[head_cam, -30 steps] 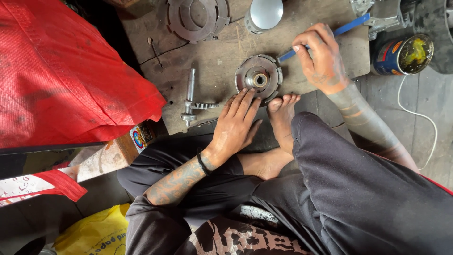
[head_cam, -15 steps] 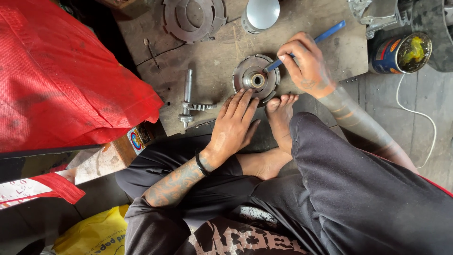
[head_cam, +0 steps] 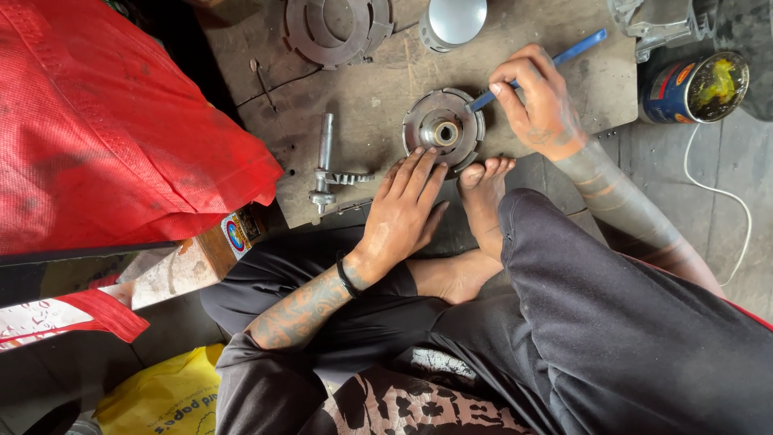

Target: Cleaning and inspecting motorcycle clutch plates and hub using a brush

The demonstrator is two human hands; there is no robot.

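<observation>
**Round metal hub under work, tool tip hidden**

A geared shaft [head_cam: 325, 165] lies left on the worn board [head_cam: 386, 97]. The left hand [head_cam: 403, 211] rests flat, fingers spread and holding nothing, fingertips touching the round metal hub [head_cam: 444, 129] at mid-board. The right hand [head_cam: 538, 105] pinches a blue-handled tool [head_cam: 538, 71], its tip lost at the hub's rim. A paint tin [head_cam: 694, 87] stands far right, partly cut off.

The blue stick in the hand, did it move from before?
Yes. The right hand has swung the blue-handled tool in, so its tip now sits at the edge of the round metal part. The left hand still rests flat beside that part, and the open tin stayed put.
</observation>
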